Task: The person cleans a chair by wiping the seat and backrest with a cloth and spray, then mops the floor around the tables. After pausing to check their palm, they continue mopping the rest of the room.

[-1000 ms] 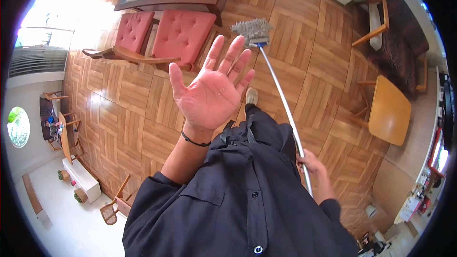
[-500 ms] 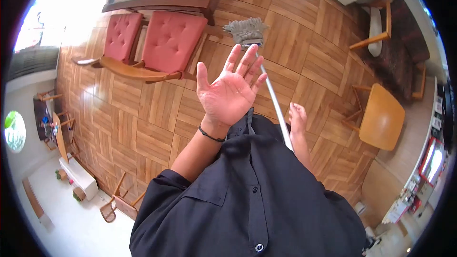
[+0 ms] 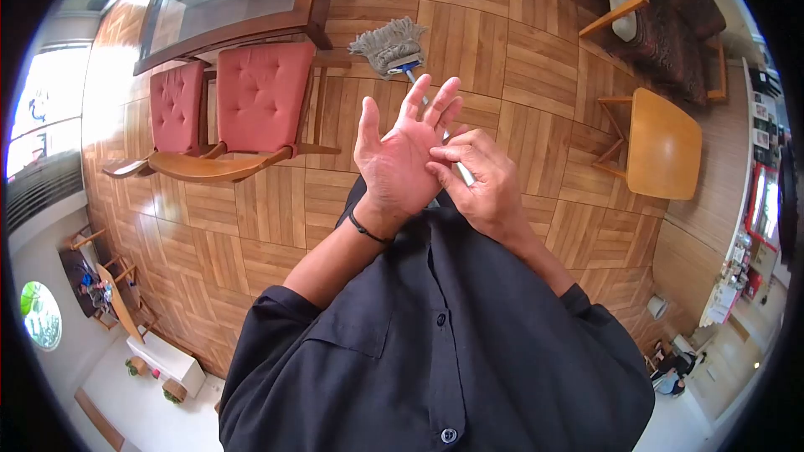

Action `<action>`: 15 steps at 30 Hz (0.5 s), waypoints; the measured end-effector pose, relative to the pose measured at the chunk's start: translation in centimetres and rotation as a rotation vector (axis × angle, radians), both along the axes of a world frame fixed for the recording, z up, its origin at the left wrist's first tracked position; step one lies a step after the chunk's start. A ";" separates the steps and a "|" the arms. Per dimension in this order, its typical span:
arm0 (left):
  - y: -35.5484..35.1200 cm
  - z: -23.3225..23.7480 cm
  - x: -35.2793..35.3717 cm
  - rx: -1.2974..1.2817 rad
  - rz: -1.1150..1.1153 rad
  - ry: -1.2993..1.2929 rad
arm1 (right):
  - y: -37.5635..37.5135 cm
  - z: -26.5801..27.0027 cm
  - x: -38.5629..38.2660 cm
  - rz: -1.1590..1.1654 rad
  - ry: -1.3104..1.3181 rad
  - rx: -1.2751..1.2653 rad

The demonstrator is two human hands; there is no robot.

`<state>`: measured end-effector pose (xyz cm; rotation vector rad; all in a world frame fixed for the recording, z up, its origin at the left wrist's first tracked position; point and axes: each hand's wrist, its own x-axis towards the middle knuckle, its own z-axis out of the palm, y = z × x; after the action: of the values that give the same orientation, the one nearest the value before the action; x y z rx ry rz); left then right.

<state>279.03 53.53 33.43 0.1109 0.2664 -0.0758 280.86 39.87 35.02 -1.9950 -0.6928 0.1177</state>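
Observation:
My left hand [image 3: 406, 159] is held out palm up in front of my shirt, fingers spread, with a dark band on its wrist. My right hand [image 3: 484, 188] reaches across to it. Its thumb and fingertips are drawn into a pinch at the little-finger side of the left palm; whether anything tiny lies between them I cannot make out. A mop [image 3: 392, 48] with grey strands and a blue clamp rests on the floor ahead. Its white handle [image 3: 466, 174] runs back under both hands, showing only in short pieces, and its near end is hidden.
Two pink-cushioned chairs [image 3: 261, 99] stand on the left by a glass-topped table [image 3: 230, 8]. On the right are a wooden stool [image 3: 664, 144] and a dark patterned armchair [image 3: 682, 25]. Wood parquet [image 3: 536, 59] covers the floor.
My right hand has come up from beside the mop handle to the left palm, its fingertips closing there. My left hand stays open. The view has shifted, and the mop appears farther left.

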 end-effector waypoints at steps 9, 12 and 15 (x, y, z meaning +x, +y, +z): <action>1.3 -0.2 -1.7 -0.061 0.143 -0.021 | 2.7 -0.2 -0.4 0.057 -0.044 -0.009; 1.6 0.3 -2.1 -0.097 0.163 -0.033 | 2.8 0.0 -0.6 0.054 0.071 0.004; 1.7 0.1 -2.4 -0.160 0.150 -0.082 | 2.7 0.1 -0.8 0.053 0.163 0.011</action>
<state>276.61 55.25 33.53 -0.0652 0.1850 0.0564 280.07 42.53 35.13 -1.9319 -0.6400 0.3047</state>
